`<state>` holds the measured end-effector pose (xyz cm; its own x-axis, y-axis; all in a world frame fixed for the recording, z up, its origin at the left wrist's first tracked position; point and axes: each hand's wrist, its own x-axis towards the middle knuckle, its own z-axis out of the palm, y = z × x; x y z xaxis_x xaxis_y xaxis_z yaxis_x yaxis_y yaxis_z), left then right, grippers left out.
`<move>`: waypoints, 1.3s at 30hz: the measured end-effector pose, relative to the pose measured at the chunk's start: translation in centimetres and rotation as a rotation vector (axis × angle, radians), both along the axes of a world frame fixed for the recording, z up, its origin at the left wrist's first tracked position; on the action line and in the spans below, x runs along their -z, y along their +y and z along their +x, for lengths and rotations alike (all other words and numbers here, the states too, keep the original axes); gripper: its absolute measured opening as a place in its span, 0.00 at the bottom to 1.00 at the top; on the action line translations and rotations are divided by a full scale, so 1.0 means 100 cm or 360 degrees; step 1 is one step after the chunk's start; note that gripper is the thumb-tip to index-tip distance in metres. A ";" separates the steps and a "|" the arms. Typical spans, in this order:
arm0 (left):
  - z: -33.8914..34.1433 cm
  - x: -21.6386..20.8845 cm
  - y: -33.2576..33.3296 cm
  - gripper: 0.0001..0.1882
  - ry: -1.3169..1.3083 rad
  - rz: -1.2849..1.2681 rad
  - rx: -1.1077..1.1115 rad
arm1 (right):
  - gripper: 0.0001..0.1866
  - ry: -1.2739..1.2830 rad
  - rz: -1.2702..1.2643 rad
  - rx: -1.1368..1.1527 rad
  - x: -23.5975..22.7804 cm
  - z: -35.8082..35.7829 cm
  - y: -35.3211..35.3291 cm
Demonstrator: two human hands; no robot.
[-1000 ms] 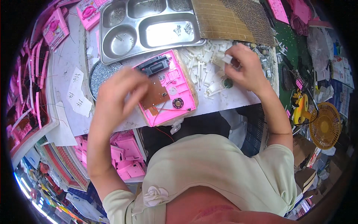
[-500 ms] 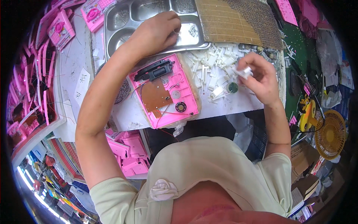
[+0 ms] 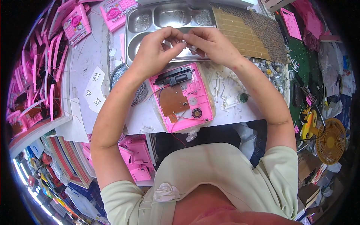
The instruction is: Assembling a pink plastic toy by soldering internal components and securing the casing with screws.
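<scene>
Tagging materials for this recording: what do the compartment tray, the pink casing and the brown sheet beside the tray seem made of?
Compartment tray: smooth, shiny metal, likely stainless steel; it shows bright reflections. 
Pink casing: probably smooth moulded plastic, evenly coloured with raised edges. 
Brown sheet: apparently corrugated cardboard, matt, with parallel lines.

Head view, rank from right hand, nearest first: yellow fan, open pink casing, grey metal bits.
1. Open pink casing: just below the hand, slightly left.
2. Grey metal bits: left, beyond the casing.
3. Yellow fan: far off, lower right.
</scene>
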<state>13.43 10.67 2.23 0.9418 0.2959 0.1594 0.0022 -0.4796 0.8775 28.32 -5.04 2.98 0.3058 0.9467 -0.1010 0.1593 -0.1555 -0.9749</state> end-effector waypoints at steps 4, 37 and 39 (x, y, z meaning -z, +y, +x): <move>-0.001 0.003 0.009 0.13 0.0250 -0.0320 0.0020 | 0.15 -0.0059 0.0120 0.0091 0.014 0.000 -0.001; 0.025 -0.016 -0.003 0.21 0.0514 0.0133 0.0024 | 0.10 -0.0747 0.0478 0.0257 0.005 0.016 -0.032; 0.015 -0.027 -0.017 0.17 0.0167 0.0248 -0.0029 | 0.12 -0.0115 0.0317 0.0304 0.006 0.004 -0.039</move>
